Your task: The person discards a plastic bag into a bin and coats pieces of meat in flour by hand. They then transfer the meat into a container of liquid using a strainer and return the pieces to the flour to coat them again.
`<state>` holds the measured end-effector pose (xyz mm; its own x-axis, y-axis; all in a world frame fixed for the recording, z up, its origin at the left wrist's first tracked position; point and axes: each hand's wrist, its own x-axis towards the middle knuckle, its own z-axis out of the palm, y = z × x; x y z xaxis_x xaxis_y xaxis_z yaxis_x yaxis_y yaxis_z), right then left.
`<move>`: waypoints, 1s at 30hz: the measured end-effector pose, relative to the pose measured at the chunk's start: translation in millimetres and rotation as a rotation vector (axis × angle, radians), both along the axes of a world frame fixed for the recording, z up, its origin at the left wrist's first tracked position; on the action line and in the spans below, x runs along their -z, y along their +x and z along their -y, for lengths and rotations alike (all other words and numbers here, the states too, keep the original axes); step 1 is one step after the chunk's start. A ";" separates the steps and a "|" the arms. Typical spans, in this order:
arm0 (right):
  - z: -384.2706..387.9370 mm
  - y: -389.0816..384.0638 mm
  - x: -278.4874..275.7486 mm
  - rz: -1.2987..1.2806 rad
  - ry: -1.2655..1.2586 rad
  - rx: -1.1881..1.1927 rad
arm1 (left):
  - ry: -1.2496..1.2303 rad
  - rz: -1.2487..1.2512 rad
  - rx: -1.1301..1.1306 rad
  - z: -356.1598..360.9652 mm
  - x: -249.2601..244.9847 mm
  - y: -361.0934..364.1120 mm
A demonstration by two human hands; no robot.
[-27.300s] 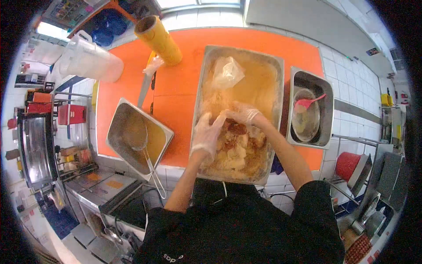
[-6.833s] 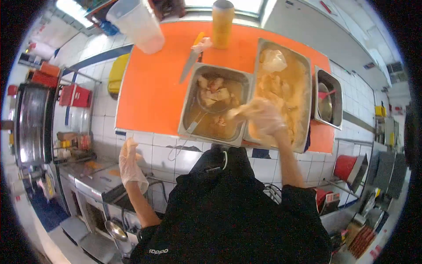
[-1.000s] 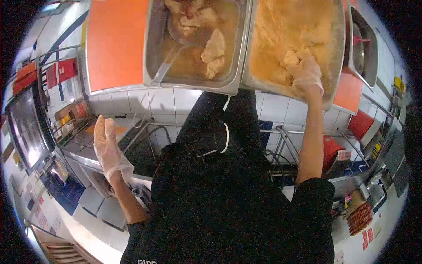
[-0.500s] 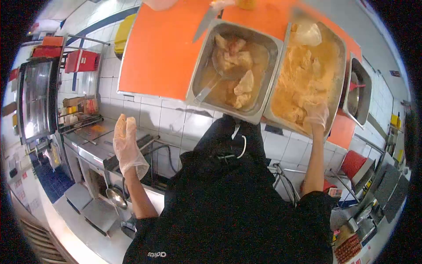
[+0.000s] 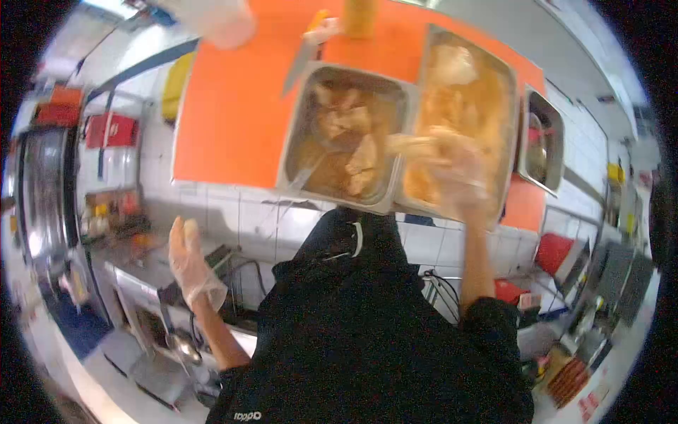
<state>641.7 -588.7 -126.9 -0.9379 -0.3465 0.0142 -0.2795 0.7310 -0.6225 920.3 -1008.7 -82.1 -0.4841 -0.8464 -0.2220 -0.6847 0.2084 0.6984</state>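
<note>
My left hand [image 5: 189, 265], in a clear plastic glove, is raised left of my body with its fingers stretched out and nothing in it. Blurred by motion, my gloved right hand [image 5: 455, 169] is over the right metal tray [image 5: 510, 141], closed on a pale coated piece of meat [image 5: 413, 145] that points toward the left tray. Orange-yellow batter with meat [image 5: 452, 106] fills the right tray. In the left metal tray [image 5: 288, 152], meat pieces [image 5: 346, 121] lie in brownish liquid with a ladle [image 5: 305, 173].
A knife [image 5: 296, 67] lies on the orange board [image 5: 229, 113], near a whitish container [image 5: 229, 25] and a yellowish container [image 5: 359, 18]. Another metal pan [image 5: 559, 141] is at the right. Below the left hand are a metal counter and stools [image 5: 148, 378].
My right hand has risen from the batter and moved left, now with a piece in it. My left hand stays raised and open. The whole view has shifted slightly.
</note>
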 end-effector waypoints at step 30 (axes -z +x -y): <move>-91.7 14.0 95.1 0.379 0.614 -0.038 | 0.141 -0.094 -0.023 3.9 22.7 -15.9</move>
